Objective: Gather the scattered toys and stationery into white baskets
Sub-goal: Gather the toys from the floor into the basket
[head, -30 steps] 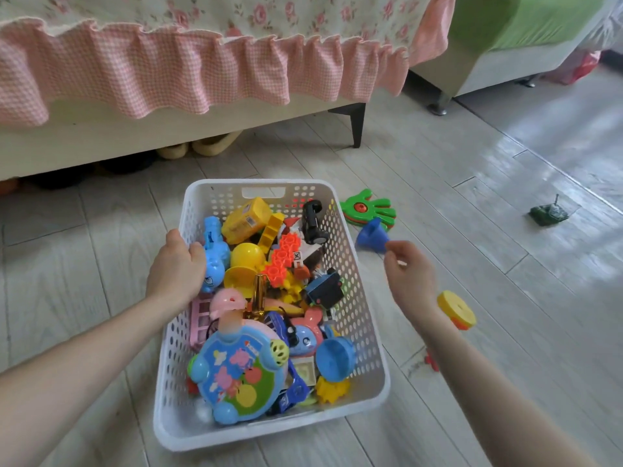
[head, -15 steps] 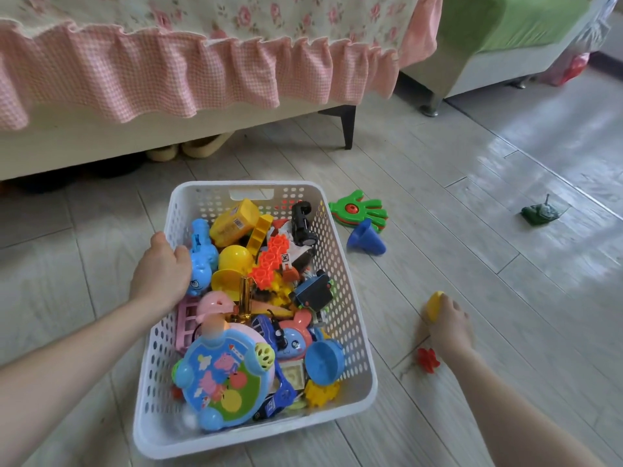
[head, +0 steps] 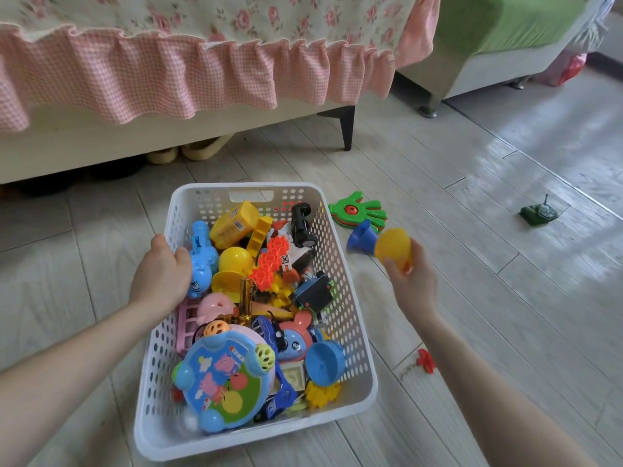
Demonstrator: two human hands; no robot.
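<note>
A white perforated basket (head: 354, 335) full of several colourful toys stands on the floor in front of me. My left hand (head: 161, 273) grips its left rim. To the right of the basket, my right hand (head: 413, 281) holds a round yellow toy (head: 393, 246) with an orange part, lifted off the floor. On the floor past the basket's far right corner lie a green hand-shaped clapper (head: 359, 210) and a blue cone toy (head: 361, 236). A small red toy (head: 425, 361) lies by my right forearm. A green toy tank (head: 538, 212) sits far right.
A bed with a pink checked frill (head: 202, 72) and a dark leg (head: 347, 128) runs along the back, slippers (head: 188, 151) under it. A green-cushioned sofa (head: 499, 32) stands at the back right. Pale wood floor (head: 505, 315) stretches to the right.
My right hand went down to the floor, took hold of the yellow toy and has now raised it beside the basket. My left hand stayed on the rim.
</note>
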